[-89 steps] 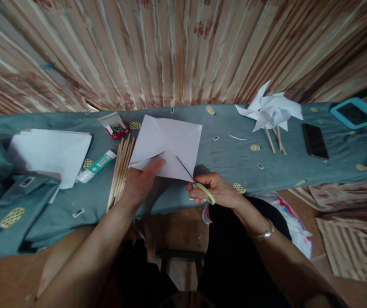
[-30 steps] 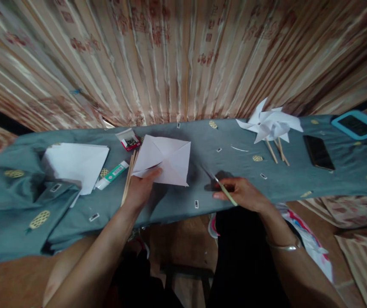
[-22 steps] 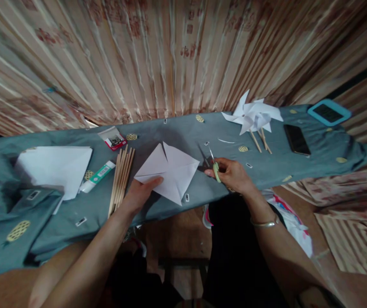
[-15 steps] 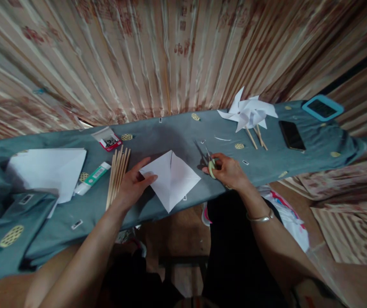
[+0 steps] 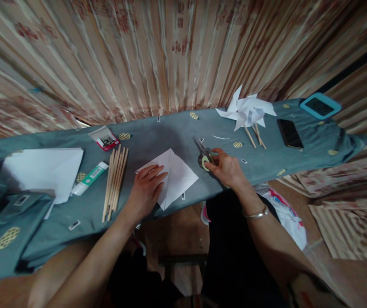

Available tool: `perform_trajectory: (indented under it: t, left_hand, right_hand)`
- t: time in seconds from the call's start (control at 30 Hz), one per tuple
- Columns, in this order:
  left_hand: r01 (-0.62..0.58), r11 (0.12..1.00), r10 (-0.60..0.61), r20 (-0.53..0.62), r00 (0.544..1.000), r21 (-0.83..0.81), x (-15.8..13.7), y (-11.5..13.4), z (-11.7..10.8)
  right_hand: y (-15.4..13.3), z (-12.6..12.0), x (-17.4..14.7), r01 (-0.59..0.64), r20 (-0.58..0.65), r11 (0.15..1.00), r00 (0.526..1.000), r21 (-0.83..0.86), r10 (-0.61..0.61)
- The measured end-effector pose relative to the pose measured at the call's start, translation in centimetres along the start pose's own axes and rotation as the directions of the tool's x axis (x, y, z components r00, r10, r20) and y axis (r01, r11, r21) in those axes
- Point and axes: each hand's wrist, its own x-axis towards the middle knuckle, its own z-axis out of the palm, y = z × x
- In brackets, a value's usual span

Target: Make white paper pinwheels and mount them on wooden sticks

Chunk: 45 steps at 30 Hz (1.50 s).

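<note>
A white square of paper (image 5: 180, 174) with crease lines lies on the cloth-covered table, one corner toward me. My left hand (image 5: 146, 188) rests flat over its left part, fingers stretched out and covering that corner. To the right of the paper, my right hand (image 5: 226, 167) grips a pair of scissors (image 5: 205, 161) by the green handles. The blades point away from me and are low over the cloth; whether they touch it I cannot tell. Left of my left hand lies a bundle of thin wooden sticks (image 5: 115, 182).
A glue stick (image 5: 90, 178), a stack of white paper (image 5: 44, 171) and an open red box of small pins (image 5: 107, 141) lie at the left. White paper pinwheels (image 5: 249, 112), a phone (image 5: 290, 133) and a blue-framed device (image 5: 321, 106) lie at the right. Curtains (image 5: 157, 55) hang behind.
My left hand has gone from pinching the paper's left edge to lying flat on it, and the paper now rests lower. My right hand has turned the scissors slightly, still holding them.
</note>
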Motion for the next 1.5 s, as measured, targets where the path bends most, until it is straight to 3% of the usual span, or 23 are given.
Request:
perform_trajectory:
  t: [0.27, 0.5, 0.67, 0.83, 0.97, 1.03, 1.13, 1.3, 1.5]
  left_hand:
    - [-0.005, 1.000, 0.005, 0.012, 1.000, -0.001, -0.9, -0.7, -0.1]
    - [0.005, 0.995, -0.029, 0.231, 0.973, 0.102, -0.9, 1.3, 0.5]
    - [0.024, 0.991, -0.060, 0.279, 0.958, 0.130, -0.7, 1.5, 1.3]
    - [0.035, 0.991, -0.063, 0.217, 0.974, 0.130, -0.4, 1.5, 1.5]
    - [0.066, 0.995, -0.068, 0.014, 0.998, 0.069, -0.4, 0.2, -0.9]
    - [0.144, 0.988, -0.138, -0.126, 0.982, 0.045, -1.2, -1.5, -3.1]
    - [0.330, 0.940, -0.290, -0.300, 0.909, 0.092, -3.5, -4.5, -6.4]
    - [0.506, 0.839, -0.455, -0.254, 0.854, 0.197, -7.4, -7.8, -8.9]
    - [0.583, 0.771, -0.548, -0.199, 0.813, 0.257, -8.2, -8.5, -9.4]
  right_hand:
    - [0.9, 1.4, 1.7, 0.069, -0.091, 0.973, 0.992, -0.221, -0.091]
    - [-0.1, 2.7, 2.2, 0.261, -0.234, 0.956, 0.929, -0.132, -0.286]
    - [-2.2, 4.1, 2.6, 0.406, -0.252, 0.912, 0.879, -0.053, -0.405]
    - [-3.8, 5.1, 2.8, 0.450, -0.255, 0.893, 0.862, -0.014, -0.438]
    - [-4.7, 5.4, 2.6, 0.467, -0.245, 0.884, 0.860, 0.026, -0.447]
    - [-5.0, 5.3, 2.5, 0.466, -0.227, 0.884, 0.866, 0.041, -0.446]
    - [-5.4, 5.0, 2.3, 0.455, -0.200, 0.888, 0.878, 0.063, -0.435]
    - [-6.1, 4.6, 2.2, 0.439, -0.165, 0.895, 0.891, 0.081, -0.422]
    - [-7.0, 3.9, 1.9, 0.440, -0.156, 0.889, 0.894, 0.129, -0.420]
